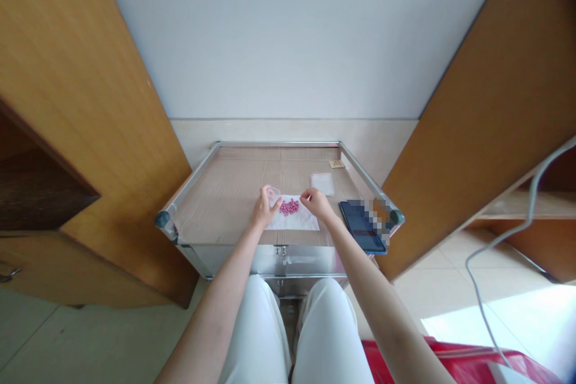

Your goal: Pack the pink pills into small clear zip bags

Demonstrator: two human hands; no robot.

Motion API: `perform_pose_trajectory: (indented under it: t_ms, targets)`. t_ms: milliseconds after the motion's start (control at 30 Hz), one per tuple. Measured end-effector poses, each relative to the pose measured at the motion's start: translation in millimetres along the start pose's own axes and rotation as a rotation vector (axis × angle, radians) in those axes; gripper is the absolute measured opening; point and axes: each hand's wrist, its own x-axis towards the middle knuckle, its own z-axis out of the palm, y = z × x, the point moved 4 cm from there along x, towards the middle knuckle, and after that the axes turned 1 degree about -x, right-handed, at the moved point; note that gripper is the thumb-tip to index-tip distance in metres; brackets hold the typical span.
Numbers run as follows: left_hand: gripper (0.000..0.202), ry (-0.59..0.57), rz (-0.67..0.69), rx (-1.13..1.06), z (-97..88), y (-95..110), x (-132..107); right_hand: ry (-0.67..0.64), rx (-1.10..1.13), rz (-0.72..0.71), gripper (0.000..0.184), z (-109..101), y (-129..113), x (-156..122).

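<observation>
A small heap of round pink pieces, like tablets or beads [289, 207], lies on a white sheet of paper or tissue [294, 225]. At the heap's left edge, my left hand [265, 209] is curled around a small clear plastic container [273, 192] with something pinkish showing through it. My right hand [316, 201] is by the heap's right side, thumb and fingertips pinched together. Whatever may be between those fingertips is too small to make out. Behind my right hand lies a flat whitish, see-through packet [323, 183].
The metal-framed table [211, 192] has a brownish covered top and raised rails. A dark tablet device [362, 228] rests at its right front edge. A small tan label [336, 164] lies at the back right. Wooden cabinets flank the table; a grey cable [508, 231] hangs at right.
</observation>
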Motion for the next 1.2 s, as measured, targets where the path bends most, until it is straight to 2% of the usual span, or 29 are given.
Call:
perform_pose_trajectory:
  t_ms: [67,200,333,433,533,633,867,1200]
  targets:
    - [0.042,-0.006,0.004,0.007,-0.3,1,0,0.047,0.093,-0.011,0.016,-8,-15,7]
    - [0.044,-0.011,-0.017,0.026,-0.5,2,0,0.017,0.225,-0.105,0.017,-11,-53,20]
    - [0.046,-0.015,-0.022,0.031,-0.8,2,0,-0.059,0.17,-0.181,0.016,-3,-76,24]
    - [0.044,-0.01,-0.006,0.023,-2.2,4,0,-0.102,0.141,-0.242,0.019,2,-81,23]
    - [0.043,-0.009,-0.002,0.019,-2.9,5,0,-0.033,0.175,-0.193,0.022,-2,-70,23]
    - [0.043,-0.014,-0.003,0.018,-1.8,3,0,0.036,0.165,-0.074,0.022,-4,-46,21]
    - [0.042,-0.004,-0.002,0.007,0.3,0,0,-0.127,-0.058,0.023,0.021,15,3,9]
    - [0.042,-0.005,0.001,0.006,-0.9,1,0,-0.191,-0.137,-0.034,0.02,29,14,14]
